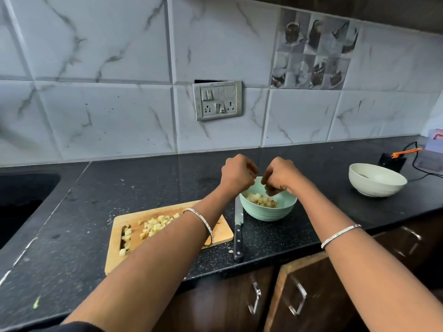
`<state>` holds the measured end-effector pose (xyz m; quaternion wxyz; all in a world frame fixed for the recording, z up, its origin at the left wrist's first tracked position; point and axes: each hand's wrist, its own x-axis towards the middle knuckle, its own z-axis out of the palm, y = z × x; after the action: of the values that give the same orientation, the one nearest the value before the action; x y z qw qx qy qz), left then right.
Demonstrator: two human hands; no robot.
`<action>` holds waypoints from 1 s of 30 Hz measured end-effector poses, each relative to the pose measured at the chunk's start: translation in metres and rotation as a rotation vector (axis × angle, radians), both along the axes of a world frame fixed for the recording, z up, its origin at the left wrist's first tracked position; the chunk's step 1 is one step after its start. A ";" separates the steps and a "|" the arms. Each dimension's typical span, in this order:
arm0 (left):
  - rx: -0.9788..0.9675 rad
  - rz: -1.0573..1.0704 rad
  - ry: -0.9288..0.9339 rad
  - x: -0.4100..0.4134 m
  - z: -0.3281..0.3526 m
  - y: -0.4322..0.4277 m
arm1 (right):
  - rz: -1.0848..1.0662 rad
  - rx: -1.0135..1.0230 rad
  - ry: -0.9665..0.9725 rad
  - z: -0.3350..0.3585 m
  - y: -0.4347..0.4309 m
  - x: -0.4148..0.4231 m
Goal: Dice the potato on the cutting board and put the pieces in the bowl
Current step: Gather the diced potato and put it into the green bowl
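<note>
Head camera caught the transfer step under way. The left hand (237,173) and the right hand (280,176) hung side by side over the green bowl (268,212), backs up, fingers curled downward toward its contents. Whether either hand held potato pieces or was empty could not be told, since the fingertips were turned away and slightly blurred; they were probably shedding a pinch of dice. Directly beneath the right hand, the bowl held a mound of pale cubes (261,201).

Below and to the left of the left hand, partly under its forearm, the cutting board (225,232) carried the rest of the diced potato (155,225). These were small, pale-yellow, roughly even cubes in a loose heap, with a few strays by the board's handle slot. The knife (238,233) lay idle between board and bowl, just below the left wrist.

Cutting looked finished. The next move called for reaching to the board, gathering the heap, and carrying it over the knife to the bowl without scattering.
</note>
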<state>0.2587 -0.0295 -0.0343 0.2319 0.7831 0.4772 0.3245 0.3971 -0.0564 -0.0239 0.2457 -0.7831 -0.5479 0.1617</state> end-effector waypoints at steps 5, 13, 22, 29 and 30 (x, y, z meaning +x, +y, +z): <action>-0.032 -0.071 -0.183 0.005 -0.007 -0.011 | -0.126 0.131 -0.201 -0.005 0.004 -0.002; 0.160 -0.026 -0.159 -0.057 0.005 -0.043 | 0.015 0.459 -0.075 -0.001 -0.049 -0.043; -0.149 0.330 0.048 -0.251 -0.025 -0.072 | 0.607 0.106 -0.112 -0.059 -0.056 -0.165; -0.275 0.430 -0.003 -0.304 -0.050 -0.087 | 0.651 0.003 -0.156 -0.085 -0.032 -0.226; -0.280 0.429 -0.005 -0.305 -0.052 -0.087 | 0.652 0.022 -0.172 -0.087 -0.030 -0.231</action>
<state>-0.0463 -0.1164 -0.0859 0.2650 0.6235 0.6720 0.2991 0.1663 -0.0867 -0.1113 0.1426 -0.5745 -0.7901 0.1593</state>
